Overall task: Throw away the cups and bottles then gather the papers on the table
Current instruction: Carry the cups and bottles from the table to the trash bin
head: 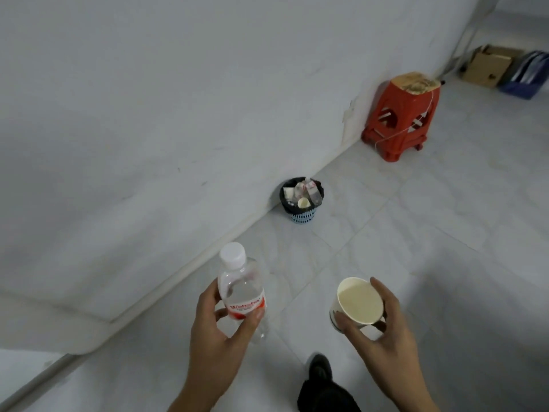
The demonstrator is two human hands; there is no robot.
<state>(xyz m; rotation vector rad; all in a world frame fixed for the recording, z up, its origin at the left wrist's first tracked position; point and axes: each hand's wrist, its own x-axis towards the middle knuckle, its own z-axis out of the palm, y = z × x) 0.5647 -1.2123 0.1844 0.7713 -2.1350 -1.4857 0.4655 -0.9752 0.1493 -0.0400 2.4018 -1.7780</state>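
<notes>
My left hand (218, 331) grips a clear plastic bottle (240, 288) with a white cap and a red label, held upright. My right hand (383, 325) holds a white paper cup (358, 303) by its rim and side, its mouth tilted toward me and nothing visible inside. Ahead on the floor, against the white wall, stands a small blue mesh waste bin (302, 217) lined with a black bag. Several bottles and a cup lie in it. The table and the papers are out of view.
A red plastic stool (399, 120) with a worn top stands by the wall beyond the bin. Cardboard boxes (487, 66) and blue folders (527, 75) sit at the far right. The floor is pale tile. My dark shoe (320, 367) shows below.
</notes>
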